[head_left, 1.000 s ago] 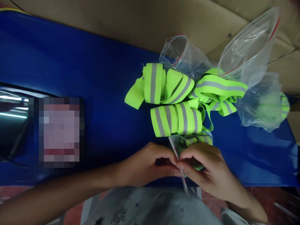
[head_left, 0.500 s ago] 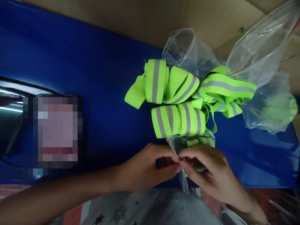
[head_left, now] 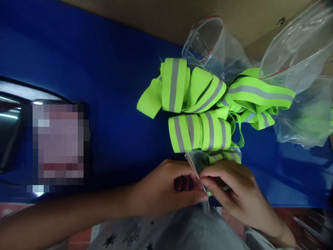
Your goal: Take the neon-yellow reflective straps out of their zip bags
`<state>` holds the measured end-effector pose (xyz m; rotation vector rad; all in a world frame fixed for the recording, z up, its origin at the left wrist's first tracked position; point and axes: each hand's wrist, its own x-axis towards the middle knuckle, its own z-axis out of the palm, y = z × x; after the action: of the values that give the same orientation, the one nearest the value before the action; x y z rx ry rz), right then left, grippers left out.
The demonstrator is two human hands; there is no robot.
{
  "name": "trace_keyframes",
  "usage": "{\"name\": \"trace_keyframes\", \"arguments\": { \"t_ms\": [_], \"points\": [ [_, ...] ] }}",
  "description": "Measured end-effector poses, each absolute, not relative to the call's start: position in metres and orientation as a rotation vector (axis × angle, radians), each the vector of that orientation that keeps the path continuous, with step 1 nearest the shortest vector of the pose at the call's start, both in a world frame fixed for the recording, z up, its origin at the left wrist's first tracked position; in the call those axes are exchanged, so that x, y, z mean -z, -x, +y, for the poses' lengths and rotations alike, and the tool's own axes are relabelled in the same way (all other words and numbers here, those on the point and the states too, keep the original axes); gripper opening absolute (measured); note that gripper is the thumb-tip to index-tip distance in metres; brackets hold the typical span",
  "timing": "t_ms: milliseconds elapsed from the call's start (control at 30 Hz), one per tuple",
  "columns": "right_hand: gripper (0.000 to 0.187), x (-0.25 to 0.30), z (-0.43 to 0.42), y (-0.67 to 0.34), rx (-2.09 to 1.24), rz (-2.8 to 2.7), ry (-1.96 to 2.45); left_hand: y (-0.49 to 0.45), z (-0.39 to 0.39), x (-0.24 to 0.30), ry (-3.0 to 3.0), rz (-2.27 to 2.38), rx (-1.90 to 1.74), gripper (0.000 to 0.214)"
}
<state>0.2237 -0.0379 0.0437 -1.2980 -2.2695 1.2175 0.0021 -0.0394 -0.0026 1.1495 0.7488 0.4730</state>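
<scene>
Near the table's front edge, my left hand (head_left: 171, 185) pinches the red-lined zip edge of a small clear zip-lock bag (head_left: 192, 161). My right hand (head_left: 234, 189) grips the same edge from the other side, its thumb and fingertips closed on the plastic. Inside the bag a neon yellow-green band with grey stripes (head_left: 229, 156) shows; my right hand covers much of it. Just beyond lie folded neon reflective straps (head_left: 200, 132), each with a grey stripe. More looped straps (head_left: 174, 85) are heaped behind those.
Large clear zip bags (head_left: 215, 45) stand open at the back. Another bag (head_left: 304, 118) with neon material sits at the right. Some dark, glossy object (head_left: 9, 128) and a blurred-out item (head_left: 59, 142) lie on the left of the blue table (head_left: 125, 86). A beige wall (head_left: 145, 17) borders the back.
My left thumb has slid a little down along the bag's zip edge. Both hands still hold the bag. The view has shifted slightly.
</scene>
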Motion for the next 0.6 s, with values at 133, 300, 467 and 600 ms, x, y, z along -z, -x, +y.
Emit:
{"name": "trace_keyframes", "arguments": {
  "t_ms": [133, 300, 467, 600],
  "points": [
    [0.008, -0.0436, -0.0382, -0.2233, -1.216, -2.275, 1.302, -0.0024, -0.0394, 0.0017, -1.151, 0.776, -0.457, 0.018],
    [0.008, -0.0443, -0.0381, -0.2244, -1.219, -2.272, 1.307, -0.0011, -0.0366, 0.0021, -1.123, 0.717, -0.475, 0.017],
    [0.02, -0.0464, -0.041, -0.2253, -1.199, -2.278, 1.335, 0.0009, -0.0351, 0.0027, -1.105, 0.673, -0.525, 0.018],
    [0.01, -0.0465, -0.0445, -0.2214, -1.194, -2.25, 1.354, 0.0005, -0.0379, 0.0048, -1.259, 0.658, -0.568, 0.02]
  ]
}}
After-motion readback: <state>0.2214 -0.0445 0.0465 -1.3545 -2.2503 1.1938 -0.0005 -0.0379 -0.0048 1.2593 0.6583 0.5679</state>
